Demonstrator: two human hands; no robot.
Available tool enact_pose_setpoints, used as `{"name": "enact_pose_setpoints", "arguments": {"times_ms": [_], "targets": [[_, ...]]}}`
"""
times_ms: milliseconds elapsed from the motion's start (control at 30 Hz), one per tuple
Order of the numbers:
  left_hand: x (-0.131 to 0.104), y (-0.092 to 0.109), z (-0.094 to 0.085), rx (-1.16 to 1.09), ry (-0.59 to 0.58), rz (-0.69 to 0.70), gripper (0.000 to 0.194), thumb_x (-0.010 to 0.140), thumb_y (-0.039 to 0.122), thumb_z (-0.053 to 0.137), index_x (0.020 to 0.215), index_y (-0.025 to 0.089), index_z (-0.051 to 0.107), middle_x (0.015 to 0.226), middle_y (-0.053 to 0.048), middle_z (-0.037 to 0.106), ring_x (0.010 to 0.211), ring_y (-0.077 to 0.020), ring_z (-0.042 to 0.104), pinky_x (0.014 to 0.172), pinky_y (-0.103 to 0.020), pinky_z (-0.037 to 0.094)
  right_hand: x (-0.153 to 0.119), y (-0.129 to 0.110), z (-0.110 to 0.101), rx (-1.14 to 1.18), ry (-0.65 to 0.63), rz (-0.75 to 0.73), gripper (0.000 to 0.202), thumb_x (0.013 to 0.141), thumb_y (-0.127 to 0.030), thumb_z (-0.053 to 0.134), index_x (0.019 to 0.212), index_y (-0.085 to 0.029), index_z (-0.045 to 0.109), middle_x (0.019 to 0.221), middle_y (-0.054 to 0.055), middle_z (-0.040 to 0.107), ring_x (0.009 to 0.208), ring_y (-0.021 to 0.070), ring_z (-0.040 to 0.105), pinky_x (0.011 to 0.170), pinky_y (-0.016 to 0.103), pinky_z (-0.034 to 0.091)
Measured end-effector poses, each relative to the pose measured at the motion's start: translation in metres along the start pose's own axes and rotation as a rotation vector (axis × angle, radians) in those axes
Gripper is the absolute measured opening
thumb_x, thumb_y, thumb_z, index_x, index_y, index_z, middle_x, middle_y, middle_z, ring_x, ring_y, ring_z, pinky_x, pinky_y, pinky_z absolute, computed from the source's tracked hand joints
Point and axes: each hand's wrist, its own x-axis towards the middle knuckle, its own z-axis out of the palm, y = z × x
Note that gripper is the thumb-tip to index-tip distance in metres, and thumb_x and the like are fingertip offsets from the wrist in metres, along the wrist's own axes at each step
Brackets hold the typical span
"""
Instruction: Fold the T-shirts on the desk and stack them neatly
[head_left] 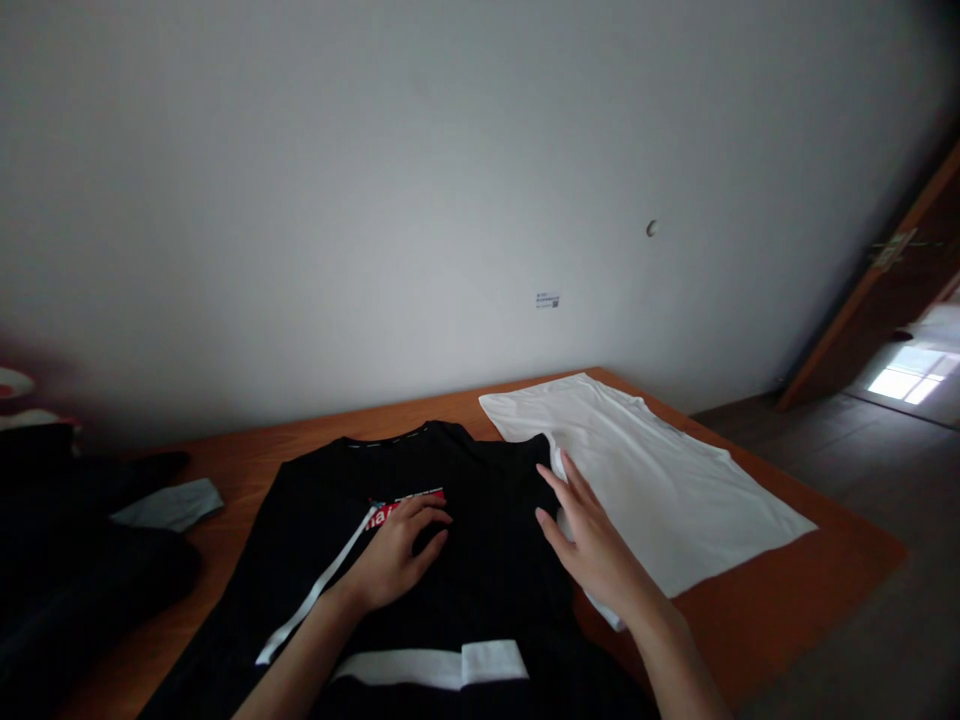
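A black long-sleeved top [480,560] with a red printed patch [381,514] on its chest and white stripes lies spread on the wooden table. My left hand [401,555] rests on the chest, its loosely bent fingers partly over the patch and holding nothing. At the top's right edge, my right hand [585,530] has its fingers spread, with nothing gripped. Beneath and beyond that hand, a white garment [660,480] is laid flat, and the black top meets its left side. One sleeve with a white stripe [319,585] lies folded across the front.
Dark clothing [82,560] is heaped at the left, with a grey piece of cloth [172,505] beside it. The wooden table [832,570] ends at the right, above a grey floor. Behind it stands a pale wall [375,200]; a brown door [885,290] is at the far right.
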Motion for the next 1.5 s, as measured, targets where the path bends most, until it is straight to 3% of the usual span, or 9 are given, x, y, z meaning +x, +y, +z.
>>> {"name": "enact_pose_setpoints", "arguments": {"times_ms": [300,500,733,900,1000,1167,1267,1400,1500], "targets": [[0.015,-0.006,0.009,0.108,0.054,-0.027,0.036,0.095,0.044,0.054,0.122,0.024,0.067,0.142,-0.014,0.062,0.134,-0.0315,0.056,0.115,-0.054,0.042,-0.007,0.015,0.013,-0.184,-0.032,0.047,0.031,0.094,-0.026,0.057,0.122,-0.020,0.068,0.143,0.018,0.055,0.134,0.0329,0.054,0.108,0.050,0.047],[0.074,-0.008,0.018,0.152,0.073,-0.064,0.045,0.096,0.048,0.047,0.126,0.018,0.063,0.141,-0.017,0.062,0.136,-0.0316,0.053,0.118,-0.052,0.036,-0.004,0.017,0.017,-0.259,0.092,0.290,0.043,0.097,-0.038,0.054,0.138,-0.029,0.059,0.127,0.015,0.067,0.115,0.0364,0.064,0.089,0.057,0.053],[0.136,-0.003,0.025,0.088,0.141,-0.185,0.060,0.088,0.030,0.052,0.145,0.013,0.045,0.124,-0.017,0.065,0.109,-0.0283,0.065,0.100,-0.044,0.048,-0.007,0.028,0.019,-0.079,0.075,0.273,0.035,0.093,-0.033,0.054,0.125,-0.023,0.067,0.127,0.015,0.067,0.116,0.0350,0.065,0.094,0.055,0.053],[0.174,0.004,0.028,-0.056,0.059,-0.231,0.029,0.076,0.025,0.070,0.105,0.026,0.071,0.081,-0.002,0.070,0.085,-0.0241,0.068,0.088,-0.038,0.051,-0.004,0.031,0.024,0.145,0.177,0.237,0.035,0.092,-0.030,0.052,0.121,-0.017,0.067,0.121,0.016,0.069,0.113,0.0288,0.069,0.099,0.043,0.055],[0.191,0.007,0.033,-0.202,0.077,-0.272,0.016,0.083,0.033,0.071,0.095,0.022,0.070,0.088,-0.003,0.072,0.090,-0.0223,0.068,0.092,-0.042,0.051,-0.002,0.021,0.020,0.202,0.202,0.243,0.037,0.092,-0.031,0.053,0.123,-0.016,0.066,0.124,0.016,0.069,0.116,0.0288,0.068,0.103,0.045,0.053],[0.180,0.005,0.035,-0.547,0.173,-0.374,0.038,0.089,0.052,0.058,0.104,0.018,0.066,0.104,-0.008,0.073,0.098,-0.0217,0.070,0.088,-0.040,0.056,0.001,-0.011,-0.010,0.320,0.123,0.038,0.038,0.094,-0.030,0.057,0.130,-0.021,0.066,0.136,0.012,0.066,0.127,0.0246,0.061,0.115,0.046,0.042],[0.155,-0.004,0.027,-0.686,0.258,-0.468,0.052,0.089,0.064,0.046,0.107,0.019,0.065,0.115,-0.011,0.073,0.109,-0.0244,0.069,0.091,-0.038,0.055,0.001,-0.027,-0.027,0.458,-0.075,-0.134,0.021,0.096,-0.029,0.058,0.105,-0.028,0.077,0.109,0.003,0.078,0.116,0.0203,0.067,0.115,0.043,0.041],[0.128,-0.015,0.008,-0.755,0.262,-0.607,0.065,0.086,0.074,0.036,0.103,0.019,0.067,0.112,-0.014,0.074,0.107,-0.0275,0.070,0.092,-0.041,0.055,-0.001,-0.033,-0.031,0.433,-0.097,-0.100,0.012,0.091,-0.026,0.067,0.099,-0.026,0.076,0.098,0.001,0.077,0.100,0.0183,0.070,0.097,0.033,0.051],[0.114,-0.016,-0.007,-0.742,0.196,-0.678,0.062,0.078,0.074,0.052,0.100,0.020,0.070,0.108,-0.012,0.076,0.105,-0.0277,0.071,0.093,-0.042,0.054,-0.004,-0.034,-0.026,0.286,-0.174,-0.091,0.015,0.084,-0.021,0.076,0.098,-0.027,0.075,0.099,-0.001,0.074,0.098,0.0172,0.069,0.094,0.031,0.050]]}}
